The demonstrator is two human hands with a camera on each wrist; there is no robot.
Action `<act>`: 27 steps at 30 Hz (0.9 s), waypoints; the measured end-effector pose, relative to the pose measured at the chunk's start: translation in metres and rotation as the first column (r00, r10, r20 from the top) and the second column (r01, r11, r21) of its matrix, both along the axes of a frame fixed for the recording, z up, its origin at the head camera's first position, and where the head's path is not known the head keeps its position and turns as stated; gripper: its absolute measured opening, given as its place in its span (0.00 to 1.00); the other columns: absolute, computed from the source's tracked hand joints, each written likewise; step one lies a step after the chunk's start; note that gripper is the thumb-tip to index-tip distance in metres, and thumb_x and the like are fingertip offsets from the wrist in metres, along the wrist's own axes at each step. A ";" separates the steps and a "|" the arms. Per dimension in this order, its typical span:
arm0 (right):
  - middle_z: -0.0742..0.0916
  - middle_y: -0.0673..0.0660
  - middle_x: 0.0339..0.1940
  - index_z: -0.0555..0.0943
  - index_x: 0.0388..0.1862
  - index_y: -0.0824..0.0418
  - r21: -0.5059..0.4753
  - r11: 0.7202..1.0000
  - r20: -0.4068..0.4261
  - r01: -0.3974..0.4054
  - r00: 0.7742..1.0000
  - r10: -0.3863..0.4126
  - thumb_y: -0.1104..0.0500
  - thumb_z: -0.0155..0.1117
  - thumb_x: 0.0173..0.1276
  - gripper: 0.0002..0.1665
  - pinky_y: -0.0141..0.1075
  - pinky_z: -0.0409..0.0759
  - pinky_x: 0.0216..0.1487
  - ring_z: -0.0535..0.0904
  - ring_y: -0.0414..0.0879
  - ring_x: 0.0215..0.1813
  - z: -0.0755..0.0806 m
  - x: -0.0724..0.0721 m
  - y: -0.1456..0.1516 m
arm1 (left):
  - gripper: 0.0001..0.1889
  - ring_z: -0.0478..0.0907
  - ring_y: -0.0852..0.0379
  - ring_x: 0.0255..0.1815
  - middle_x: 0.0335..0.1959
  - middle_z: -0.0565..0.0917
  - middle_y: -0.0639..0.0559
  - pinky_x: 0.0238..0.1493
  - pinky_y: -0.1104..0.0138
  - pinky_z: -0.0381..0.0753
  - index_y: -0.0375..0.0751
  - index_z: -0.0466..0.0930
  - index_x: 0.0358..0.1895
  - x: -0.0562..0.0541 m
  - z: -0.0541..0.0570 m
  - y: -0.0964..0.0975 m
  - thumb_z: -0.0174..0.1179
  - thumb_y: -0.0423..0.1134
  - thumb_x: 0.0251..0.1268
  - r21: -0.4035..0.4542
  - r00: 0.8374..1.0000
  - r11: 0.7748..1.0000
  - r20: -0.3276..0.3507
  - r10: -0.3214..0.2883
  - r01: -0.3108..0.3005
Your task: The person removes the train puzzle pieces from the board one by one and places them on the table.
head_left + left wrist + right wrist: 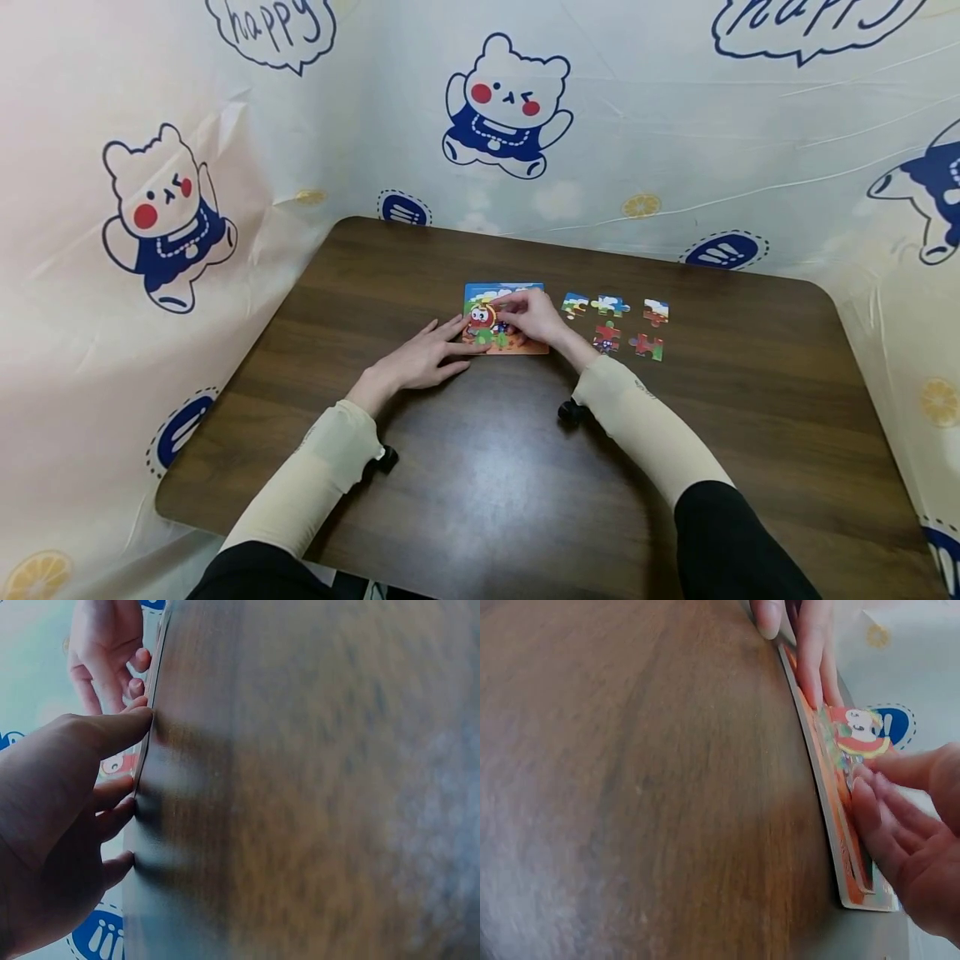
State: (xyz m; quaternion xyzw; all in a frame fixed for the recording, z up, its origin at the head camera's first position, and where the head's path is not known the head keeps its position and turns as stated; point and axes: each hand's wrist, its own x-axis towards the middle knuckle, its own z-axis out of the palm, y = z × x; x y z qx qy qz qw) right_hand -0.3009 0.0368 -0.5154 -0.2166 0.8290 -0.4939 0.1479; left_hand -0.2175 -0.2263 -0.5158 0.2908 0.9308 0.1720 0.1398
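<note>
A small picture-puzzle board (534, 347) lies flat on the table, blue along its far edge and orange along its near edge. My left hand (422, 357) rests at its left side, fingers spread and mostly straight, the fingertips on the board and the tabletop. Over the board's middle, my right hand (531, 318) pinches a puzzle piece (861, 729) with a red-and-white cartoon face between thumb and fingers. That piece stands tilted up from the board in the right wrist view. Part of the board is hidden under the right hand.
Several loose jigsaw pieces lie right of the board, among them a blue-and-white piece (611, 306), a red piece (607, 337) and a red-and-green piece (648, 347). The brown wooden table (480, 483) has a printed curtain (360, 108) behind and beside it.
</note>
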 end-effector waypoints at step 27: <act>0.94 0.71 0.44 0.89 0.66 0.63 -0.063 0.978 0.182 0.197 0.966 -0.183 0.61 0.68 0.83 0.18 0.34 0.78 0.23 0.77 0.41 0.21 0.016 0.007 0.100 | 0.23 0.47 0.41 0.95 0.93 0.54 0.43 0.92 0.34 0.45 0.63 0.79 0.79 0.001 -0.001 0.006 0.58 0.51 0.87 0.025 0.998 0.998 -0.005 0.055 -0.055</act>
